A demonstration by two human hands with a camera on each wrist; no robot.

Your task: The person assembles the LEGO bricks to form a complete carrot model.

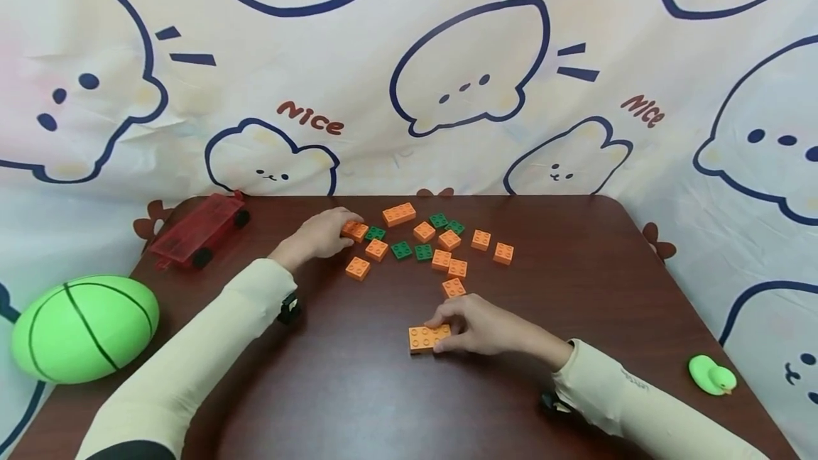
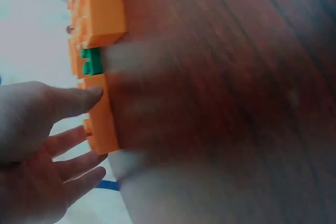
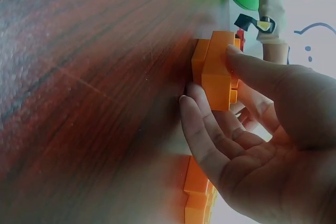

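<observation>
In the head view my right hand [image 1: 482,325] grips a long orange building brick [image 1: 422,338] by its right end, near the middle of the table. The right wrist view has the thumb along one side of this brick [image 3: 216,80]. A second orange piece [image 3: 199,59] shows at its table side; whether they are joined I cannot tell. At the back left, my left hand [image 1: 322,231] holds another long orange brick [image 1: 355,231]. Its thumb lies on the brick's near face [image 2: 103,119] in the left wrist view, with fingers round the far side.
Beyond the hands lie several small orange bricks [image 1: 441,259] and green bricks [image 1: 401,250], plus a long orange one [image 1: 399,214]. A red translucent toy cart [image 1: 198,229] and a green ball [image 1: 86,329] are on the left. A green toy duck [image 1: 711,375] sits near the right edge.
</observation>
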